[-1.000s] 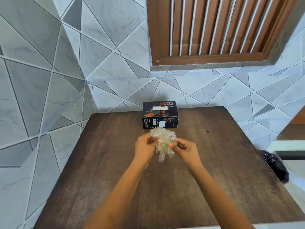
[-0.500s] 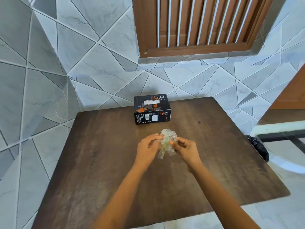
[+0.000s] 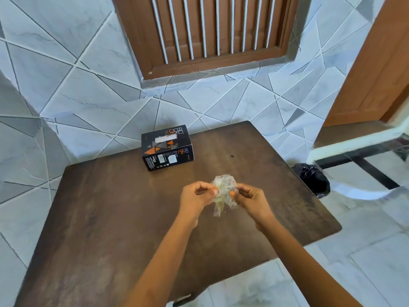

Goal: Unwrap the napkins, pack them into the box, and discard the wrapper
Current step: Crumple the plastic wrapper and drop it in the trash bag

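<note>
A crumpled clear plastic wrapper (image 3: 224, 189) is held above the middle of the dark wooden table (image 3: 110, 218). My left hand (image 3: 195, 199) pinches its left side and my right hand (image 3: 250, 201) pinches its right side. A black box (image 3: 166, 149) with orange triangles stands at the table's far edge. White napkin shows through the slot in the box's top.
A bin lined with a black bag (image 3: 313, 178) sits on the floor just past the table's right edge. Tiled walls close in behind and to the left. A barred wooden window (image 3: 210, 32) is above, and a wooden door (image 3: 376, 69) stands at the right.
The view has swung to the right, so the table and box now sit further left and the bin shows more. Both hands have kept hold of the wrapper and squeezed it tighter.
</note>
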The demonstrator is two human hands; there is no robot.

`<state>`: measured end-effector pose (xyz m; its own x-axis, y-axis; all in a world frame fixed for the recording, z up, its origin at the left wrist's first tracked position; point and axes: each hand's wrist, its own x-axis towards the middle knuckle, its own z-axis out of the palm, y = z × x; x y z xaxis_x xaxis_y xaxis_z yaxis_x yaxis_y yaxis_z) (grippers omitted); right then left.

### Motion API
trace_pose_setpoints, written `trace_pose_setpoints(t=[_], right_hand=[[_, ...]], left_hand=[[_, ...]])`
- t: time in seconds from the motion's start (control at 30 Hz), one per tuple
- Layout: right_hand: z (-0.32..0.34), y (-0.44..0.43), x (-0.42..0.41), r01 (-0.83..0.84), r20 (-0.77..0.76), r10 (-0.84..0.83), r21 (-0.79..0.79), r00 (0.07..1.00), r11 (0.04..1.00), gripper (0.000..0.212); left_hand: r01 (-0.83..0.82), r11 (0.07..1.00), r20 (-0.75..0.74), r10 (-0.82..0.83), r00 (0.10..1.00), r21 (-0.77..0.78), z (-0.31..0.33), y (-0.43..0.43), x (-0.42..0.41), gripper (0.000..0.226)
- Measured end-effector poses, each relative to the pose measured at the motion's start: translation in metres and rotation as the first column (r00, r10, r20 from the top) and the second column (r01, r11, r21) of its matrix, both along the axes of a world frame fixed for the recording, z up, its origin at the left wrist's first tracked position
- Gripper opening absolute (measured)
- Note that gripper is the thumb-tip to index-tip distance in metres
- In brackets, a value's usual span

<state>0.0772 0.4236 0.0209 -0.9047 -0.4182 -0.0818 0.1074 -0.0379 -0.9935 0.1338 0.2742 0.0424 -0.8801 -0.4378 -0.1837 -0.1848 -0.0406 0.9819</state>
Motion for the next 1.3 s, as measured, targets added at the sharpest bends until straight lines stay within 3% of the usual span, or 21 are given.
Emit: trace_pose_setpoints(t=[0.2, 0.33, 0.47, 0.63, 0.87, 1.1, 1.3], right_hand=[[-0.004, 0.109, -0.040, 0.037, -0.092, -0.032, 0.057, 0.995, 0.998, 0.020], [-0.008, 0.195, -0.072, 0.125, -0.092, -0.116, 0.100, 0.989, 0.987, 0.021], [-0.009, 0.265, -0.092, 0.217, -0.003, -0.217, 0.046, 0.976, 0.975, 0.023], [-0.016, 0.318, -0.120, 0.274, 0.067, -0.273, -0.005, 0.960, 0.962, 0.026], [-0.047, 0.366, -0.188, 0.421, 0.173, -0.426, 0.067, 0.888, 0.905, 0.025], [-0.053, 0.420, -0.292, 0.410, 0.227, -0.439, 0.165, 0.870, 0.897, 0.027], [-0.054, 0.444, -0.368, 0.284, 0.274, -0.337, 0.217, 0.901, 0.934, 0.037]], left_hand=[[0.034, 0.999, 0.048, -0.034, 0.998, 0.015, -0.001, 0.105, -0.047, 0.046], [0.143, 0.990, 0.025, -0.143, 0.989, 0.009, 0.000, 0.193, -0.084, 0.031], [0.212, 0.977, 0.017, -0.212, 0.977, -0.005, 0.002, 0.266, -0.113, 0.030], [0.235, 0.972, 0.039, -0.235, 0.971, -0.013, -0.008, 0.317, -0.148, 0.027], [0.290, 0.957, 0.060, -0.291, 0.955, 0.022, -0.032, 0.366, -0.228, 0.025], [0.285, 0.955, 0.107, -0.293, 0.950, 0.082, -0.060, 0.414, -0.339, 0.023], [0.062, 0.983, 0.158, -0.090, 0.983, 0.176, -0.077, 0.437, -0.413, 0.028]])
